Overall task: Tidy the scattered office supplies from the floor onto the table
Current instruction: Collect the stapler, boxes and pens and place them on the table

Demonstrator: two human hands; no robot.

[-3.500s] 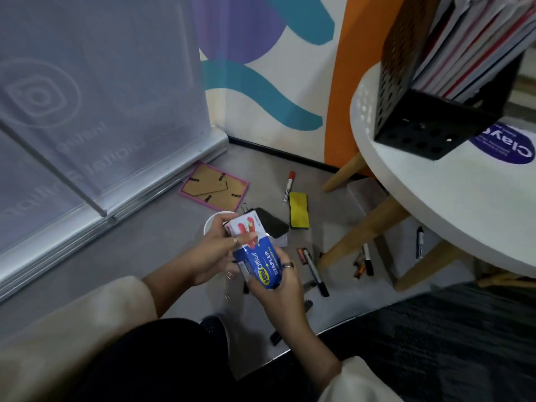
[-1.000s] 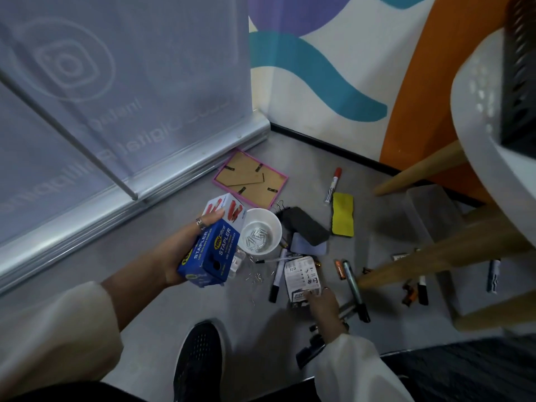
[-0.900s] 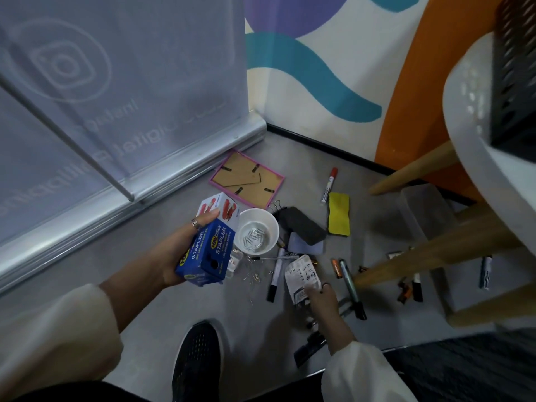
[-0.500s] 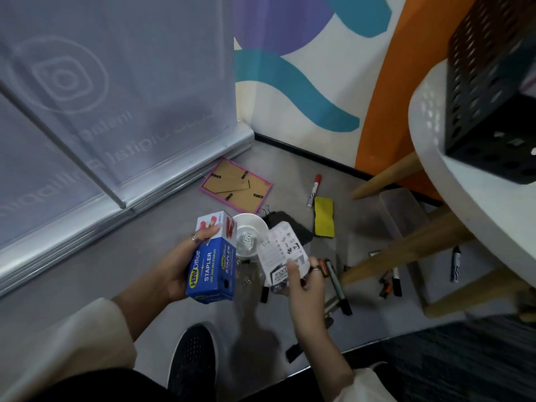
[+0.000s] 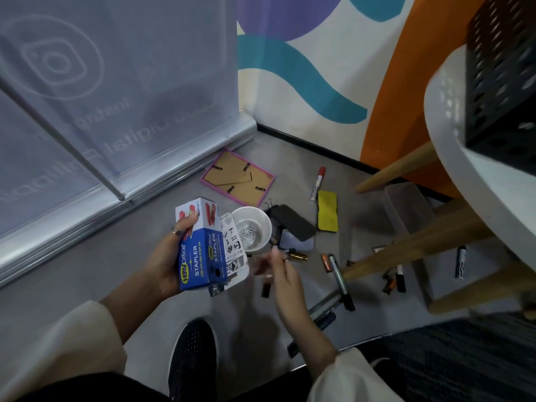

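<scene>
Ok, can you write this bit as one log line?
left hand: holds stapler box plus white card | right hand: empty, blurred | floor: markers, cup, eraser remain

Your right hand [image 5: 282, 271] is blurry, so you cannot tell how its fingers lie. The white packet [image 5: 235, 256] sits partly behind the stapler box [image 5: 198, 248], and its print is too small to read. The round table [image 5: 475, 158] and the black holed box [image 5: 504, 74] on it run off the right edge. A table leg [image 5: 406, 250] covers part of the pens on the floor.
</scene>
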